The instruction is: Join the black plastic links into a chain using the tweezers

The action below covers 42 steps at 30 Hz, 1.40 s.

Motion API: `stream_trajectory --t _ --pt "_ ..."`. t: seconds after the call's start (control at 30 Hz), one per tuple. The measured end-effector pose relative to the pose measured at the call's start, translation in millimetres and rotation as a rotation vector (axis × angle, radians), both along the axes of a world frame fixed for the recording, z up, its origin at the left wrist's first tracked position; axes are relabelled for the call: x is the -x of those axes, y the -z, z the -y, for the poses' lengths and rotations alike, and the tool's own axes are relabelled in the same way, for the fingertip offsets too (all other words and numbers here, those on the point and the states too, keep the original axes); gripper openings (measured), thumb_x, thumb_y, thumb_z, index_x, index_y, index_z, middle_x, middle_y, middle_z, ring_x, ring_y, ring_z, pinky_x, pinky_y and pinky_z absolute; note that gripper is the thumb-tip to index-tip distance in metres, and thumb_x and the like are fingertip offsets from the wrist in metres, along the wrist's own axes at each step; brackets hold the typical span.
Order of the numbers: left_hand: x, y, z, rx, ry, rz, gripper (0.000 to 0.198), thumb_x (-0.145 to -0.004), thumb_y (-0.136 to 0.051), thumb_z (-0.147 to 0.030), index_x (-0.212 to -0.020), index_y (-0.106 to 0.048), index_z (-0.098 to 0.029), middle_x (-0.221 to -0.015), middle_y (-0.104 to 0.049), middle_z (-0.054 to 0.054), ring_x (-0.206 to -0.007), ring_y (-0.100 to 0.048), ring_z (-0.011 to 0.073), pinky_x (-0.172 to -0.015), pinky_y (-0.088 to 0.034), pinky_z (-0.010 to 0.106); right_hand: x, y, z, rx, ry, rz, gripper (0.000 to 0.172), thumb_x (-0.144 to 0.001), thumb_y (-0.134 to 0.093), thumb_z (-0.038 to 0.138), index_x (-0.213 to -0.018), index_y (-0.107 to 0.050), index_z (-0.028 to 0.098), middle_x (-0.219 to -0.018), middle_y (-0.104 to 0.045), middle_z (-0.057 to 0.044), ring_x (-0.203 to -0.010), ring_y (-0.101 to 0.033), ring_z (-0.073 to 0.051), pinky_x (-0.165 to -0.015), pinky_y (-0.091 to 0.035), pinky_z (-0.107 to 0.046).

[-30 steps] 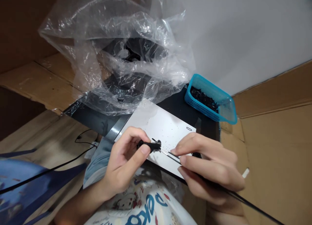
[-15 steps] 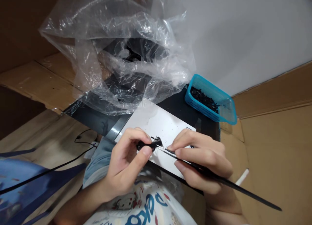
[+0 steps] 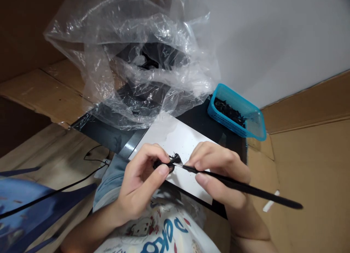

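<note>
My left hand pinches a small black part between thumb and fingers. The part has a rounded end with thin frayed bits on top; my fingers cover its other end. In my right hand is a pair of black tweezers, slanting down to the right past the wrist. Their silver tips touch the side of the black part, beside my left fingertips. Both hands are above a white sheet dotted with dark specks.
A blue plastic basket with several small black pieces stands at the table's far right. Crumpled clear plastic bag spreads behind the sheet, dark things inside. Cardboard borders the right side. A black cable runs at left.
My right hand has turned the tweezers, raising their rear end and bringing the shaft nearer level. The tips remain at the black part. My left hand has hardly moved.
</note>
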State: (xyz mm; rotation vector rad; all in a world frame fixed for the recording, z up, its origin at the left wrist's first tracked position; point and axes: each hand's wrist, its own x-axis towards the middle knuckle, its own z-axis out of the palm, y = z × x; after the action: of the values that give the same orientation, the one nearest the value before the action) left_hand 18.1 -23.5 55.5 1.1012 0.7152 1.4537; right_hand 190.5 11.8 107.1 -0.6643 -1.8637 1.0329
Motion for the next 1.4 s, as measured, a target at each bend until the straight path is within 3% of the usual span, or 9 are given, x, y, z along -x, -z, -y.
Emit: stream_trajectory --t 0.23,0.33,0.6,0.73,0.93,1.17,1.4 --pt "2.3 -0.8 -4.0 0.084 0.072 0.129 0.003 -0.092 -0.056 -0.023 -0.092 -0.057 -0.021 -0.081 -0.048 0.002 -0.074 -0.043 0.0133 -0.065 -0.037 0.021 15.6 17.2 -12.0 0.417 -0.124 -0.448 0.015 -0.073 -0.06 0.008 -0.081 -0.062 0.02 -0.073 -0.066 0.001 -0.064 -0.059 -0.012 -0.059 -0.049 -0.025" --pt "2.9 -0.9 -4.1 0.09 0.082 0.141 0.003 -0.091 -0.057 -0.024 -0.091 -0.057 -0.021 -0.079 -0.049 0.002 -0.073 -0.044 0.0129 -0.065 -0.037 0.02 20.9 21.5 -13.2 0.542 -0.154 -0.543 0.012 -0.07 -0.063 0.009 -0.077 -0.062 0.019 -0.07 -0.066 0.001 -0.059 -0.058 -0.01 -0.057 -0.049 -0.023" --pt "-1.8 2.4 -4.4 0.173 0.221 0.257 0.007 -0.09 -0.058 -0.028 -0.091 -0.057 -0.021 -0.081 -0.052 0.002 -0.075 -0.049 0.0143 -0.068 -0.041 0.023 24.4 21.7 -13.1 0.629 -0.221 -0.592 0.01 -0.068 -0.066 0.012 -0.073 -0.063 0.02 -0.067 -0.066 0.002 -0.054 -0.059 -0.012 -0.052 -0.049 -0.025" --pt "-0.1 2.5 -5.5 0.177 0.135 0.219 0.008 -0.088 -0.061 -0.028 -0.088 -0.058 -0.02 -0.076 -0.049 0.002 -0.071 -0.046 0.0143 -0.062 -0.038 0.022 21.7 19.1 -15.7 0.668 -0.227 -0.6 0.01 -0.067 -0.064 0.012 -0.073 -0.063 0.021 -0.065 -0.065 0.002 -0.052 -0.057 -0.011 -0.049 -0.047 -0.024" --pt "3.4 0.7 -3.7 0.077 0.071 0.134 0.005 -0.091 -0.058 -0.026 -0.092 -0.057 -0.021 -0.078 -0.05 0.001 -0.071 -0.045 0.0118 -0.063 -0.037 0.021 11.3 13.6 -17.8 0.495 -0.197 -0.485 0.009 -0.073 -0.064 0.016 -0.078 -0.063 0.022 -0.069 -0.065 0.001 -0.056 -0.057 -0.012 -0.05 -0.047 -0.025" --pt "2.6 1.1 -1.1 -0.024 -0.059 0.004 0.002 -0.092 -0.056 -0.022 -0.093 -0.056 -0.02 -0.081 -0.049 0.001 -0.073 -0.043 0.0131 -0.064 -0.034 0.026 0.9 4.7 -0.1 -0.008 -0.007 -0.087 0.025 -0.074 -0.061 0.008 -0.093 -0.063 0.024 -0.086 -0.067 -0.003 -0.07 -0.06 -0.016 -0.061 -0.049 -0.032" --pt "2.0 -0.6 0.8 -0.033 -0.11 -0.037 0.002 -0.09 -0.057 -0.021 -0.092 -0.058 -0.02 -0.079 -0.05 0.002 -0.073 -0.043 0.015 -0.064 -0.034 0.028 4.0 -1.6 8.2 -0.094 0.024 0.02 0.028 -0.073 -0.057 0.003 -0.093 -0.062 0.022 -0.085 -0.064 -0.005 -0.068 -0.057 -0.016 -0.058 -0.048 -0.031"
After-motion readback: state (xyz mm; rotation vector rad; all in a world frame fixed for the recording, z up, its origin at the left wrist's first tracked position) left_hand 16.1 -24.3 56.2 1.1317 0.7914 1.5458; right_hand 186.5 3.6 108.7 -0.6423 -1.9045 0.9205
